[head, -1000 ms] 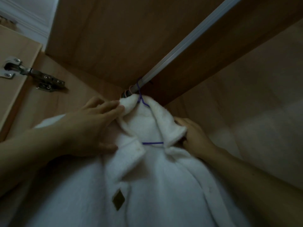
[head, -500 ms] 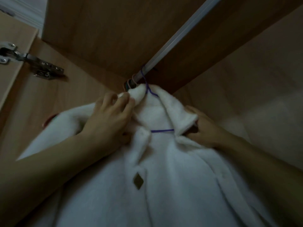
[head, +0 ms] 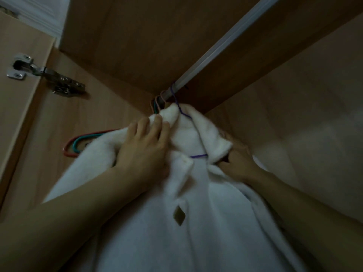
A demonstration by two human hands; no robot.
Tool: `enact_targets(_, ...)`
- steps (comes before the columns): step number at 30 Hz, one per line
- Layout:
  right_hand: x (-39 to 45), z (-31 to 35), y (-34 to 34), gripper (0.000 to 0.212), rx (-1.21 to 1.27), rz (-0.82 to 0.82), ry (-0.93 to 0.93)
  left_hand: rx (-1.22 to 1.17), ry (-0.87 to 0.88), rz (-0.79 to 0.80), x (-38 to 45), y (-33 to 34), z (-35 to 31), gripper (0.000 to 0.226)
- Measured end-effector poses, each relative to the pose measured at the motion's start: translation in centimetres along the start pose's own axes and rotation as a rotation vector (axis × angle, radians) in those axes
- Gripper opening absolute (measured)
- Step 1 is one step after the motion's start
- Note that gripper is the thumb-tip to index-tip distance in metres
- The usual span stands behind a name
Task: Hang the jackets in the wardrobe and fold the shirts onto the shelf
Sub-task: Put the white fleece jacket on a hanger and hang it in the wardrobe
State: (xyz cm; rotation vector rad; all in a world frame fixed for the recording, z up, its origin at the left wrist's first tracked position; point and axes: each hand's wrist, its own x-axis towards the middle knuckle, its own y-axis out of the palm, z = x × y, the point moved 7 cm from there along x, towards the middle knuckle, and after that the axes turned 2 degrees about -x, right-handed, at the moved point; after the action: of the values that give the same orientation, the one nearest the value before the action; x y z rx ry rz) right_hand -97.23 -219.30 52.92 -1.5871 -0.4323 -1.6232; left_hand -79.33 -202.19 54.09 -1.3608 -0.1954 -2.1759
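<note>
A white fleece jacket (head: 198, 222) with a diamond-shaped button hangs on a purple wire hanger (head: 179, 108), whose hook is over the metal wardrobe rail (head: 222, 48). My left hand (head: 145, 148) grips the left side of the collar and shoulder, fingers curled over the fabric. My right hand (head: 237, 163) holds the jacket under the right collar flap; its fingers are partly hidden by the collar.
Red and teal wire hangers (head: 78, 144) hang at the left end of the rail, against the wardrobe's side wall (head: 59, 124). A metal door hinge (head: 45, 75) sits at the upper left. The wardrobe's back panel (head: 294, 114) is on the right.
My left hand moved up onto the collar and curled round the fabric. The jacket's left shoulder shifted, so the red and teal hangers behind it show.
</note>
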Motion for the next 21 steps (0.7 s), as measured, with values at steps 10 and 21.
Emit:
enact_targets(10, -5.8, 0.8, 0.3, 0.058, -0.217, 0.072, 0.068, 0.009, -0.004, 0.028, -2.4, -1.8, 0.7, 0.083)
enact_targets(21, -13.5, 1.3, -0.5, 0.069, 0.033, 0.119, -0.015, -0.074, 0.0, 0.135, -9.7, -3.3, -2.6, 0.085)
